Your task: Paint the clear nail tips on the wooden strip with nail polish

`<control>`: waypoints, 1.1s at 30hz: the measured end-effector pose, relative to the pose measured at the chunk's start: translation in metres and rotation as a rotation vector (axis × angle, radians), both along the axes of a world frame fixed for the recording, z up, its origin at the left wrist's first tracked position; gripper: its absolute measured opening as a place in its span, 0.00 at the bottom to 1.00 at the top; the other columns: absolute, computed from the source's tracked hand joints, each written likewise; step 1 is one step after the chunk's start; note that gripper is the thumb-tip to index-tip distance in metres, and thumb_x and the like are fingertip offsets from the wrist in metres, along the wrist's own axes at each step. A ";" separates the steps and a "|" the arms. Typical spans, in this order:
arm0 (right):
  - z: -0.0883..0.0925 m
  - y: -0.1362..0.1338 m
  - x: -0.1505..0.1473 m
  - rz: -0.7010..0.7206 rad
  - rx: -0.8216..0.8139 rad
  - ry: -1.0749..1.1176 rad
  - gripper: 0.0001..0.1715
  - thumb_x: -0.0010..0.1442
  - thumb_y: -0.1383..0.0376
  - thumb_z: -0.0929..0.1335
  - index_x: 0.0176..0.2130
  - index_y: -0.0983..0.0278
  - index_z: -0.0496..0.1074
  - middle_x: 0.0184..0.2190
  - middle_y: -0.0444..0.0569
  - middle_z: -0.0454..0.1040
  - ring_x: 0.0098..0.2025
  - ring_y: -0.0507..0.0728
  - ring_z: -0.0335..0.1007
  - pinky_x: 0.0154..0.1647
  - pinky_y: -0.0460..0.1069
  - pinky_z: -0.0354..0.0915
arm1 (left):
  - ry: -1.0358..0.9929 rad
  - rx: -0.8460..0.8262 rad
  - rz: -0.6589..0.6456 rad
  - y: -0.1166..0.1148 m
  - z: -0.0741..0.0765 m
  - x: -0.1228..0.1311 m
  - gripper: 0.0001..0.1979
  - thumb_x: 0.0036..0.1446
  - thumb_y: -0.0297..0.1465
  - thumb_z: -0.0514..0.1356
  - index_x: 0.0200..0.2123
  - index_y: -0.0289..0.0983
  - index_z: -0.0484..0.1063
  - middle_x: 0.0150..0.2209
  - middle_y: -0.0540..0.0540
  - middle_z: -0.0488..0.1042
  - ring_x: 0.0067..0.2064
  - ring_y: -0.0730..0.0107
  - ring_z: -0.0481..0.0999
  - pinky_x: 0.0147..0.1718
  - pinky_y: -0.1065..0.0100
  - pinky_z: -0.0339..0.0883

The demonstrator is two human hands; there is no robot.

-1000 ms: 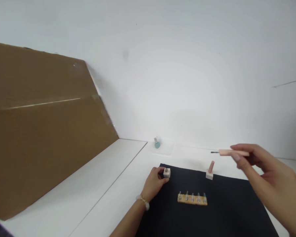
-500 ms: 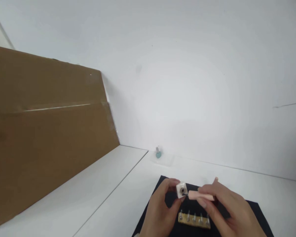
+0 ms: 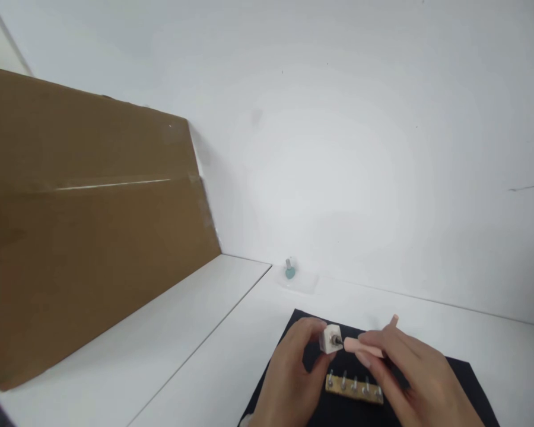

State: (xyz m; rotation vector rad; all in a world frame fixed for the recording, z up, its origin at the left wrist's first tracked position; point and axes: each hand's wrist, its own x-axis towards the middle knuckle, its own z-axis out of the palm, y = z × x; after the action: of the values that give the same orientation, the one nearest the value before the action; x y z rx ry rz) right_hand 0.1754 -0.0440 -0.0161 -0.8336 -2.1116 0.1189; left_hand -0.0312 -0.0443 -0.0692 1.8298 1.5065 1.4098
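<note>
My left hand (image 3: 289, 367) is closed around a small white square nail polish bottle (image 3: 331, 339), its round neck turned toward the right. My right hand (image 3: 413, 367) pinches a pale pink cap (image 3: 360, 346) like a pen. The cap's dark brush (image 3: 339, 341) meets the bottle's neck; whether its tip is inside or only against the rim I cannot tell. Below the hands, a yellowish strip (image 3: 355, 389) lies on a black mat (image 3: 314, 354) with several clear, upright nail tips along it. My right fingers partly cover the strip's right end.
At the back, near the wall, a teal piece with a grey stem (image 3: 289, 270) lies by a clear plastic sheet (image 3: 309, 281). Brown cardboard (image 3: 93, 237) stands along the left. A seam (image 3: 204, 332) runs across the white table.
The bottle has turned in my left hand, so its neck points more toward the right. The brush, beside the neck opening before, is now at it. The view has shifted slightly.
</note>
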 end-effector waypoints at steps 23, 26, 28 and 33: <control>-0.021 0.015 0.006 -0.045 -0.651 0.262 0.14 0.71 0.50 0.66 0.50 0.52 0.73 0.43 0.44 0.84 0.46 0.59 0.80 0.51 0.51 0.71 | -0.375 -0.477 -0.295 -0.009 0.034 -0.002 0.12 0.51 0.36 0.72 0.39 0.40 0.83 0.37 0.47 0.82 0.43 0.57 0.78 0.45 0.61 0.68; -0.020 0.015 0.000 -0.027 -0.738 0.403 0.16 0.69 0.48 0.67 0.48 0.54 0.73 0.38 0.44 0.82 0.41 0.58 0.78 0.46 0.50 0.71 | -0.562 -0.602 -0.387 -0.010 0.040 0.000 0.16 0.48 0.41 0.74 0.38 0.39 0.84 0.36 0.47 0.83 0.40 0.60 0.77 0.43 0.63 0.67; -0.019 0.014 -0.005 0.005 -0.768 0.506 0.17 0.68 0.47 0.67 0.46 0.55 0.75 0.37 0.45 0.80 0.37 0.57 0.76 0.41 0.49 0.71 | -0.616 -0.644 -0.399 -0.010 0.043 0.001 0.15 0.48 0.40 0.75 0.37 0.39 0.85 0.36 0.48 0.83 0.40 0.61 0.77 0.44 0.63 0.66; -0.020 0.013 -0.009 -0.034 -0.669 0.514 0.15 0.67 0.49 0.68 0.43 0.55 0.76 0.38 0.45 0.82 0.40 0.59 0.77 0.44 0.50 0.70 | -0.610 -0.642 -0.346 -0.008 0.038 0.003 0.14 0.47 0.38 0.75 0.37 0.39 0.84 0.36 0.48 0.81 0.40 0.62 0.75 0.43 0.64 0.65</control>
State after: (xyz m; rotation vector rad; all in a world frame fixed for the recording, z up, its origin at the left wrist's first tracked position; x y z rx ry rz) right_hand 0.1662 -0.0314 -0.0361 -1.0752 -1.5644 0.9563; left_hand -0.0278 -0.0527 -0.0311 1.0654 1.0785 1.0150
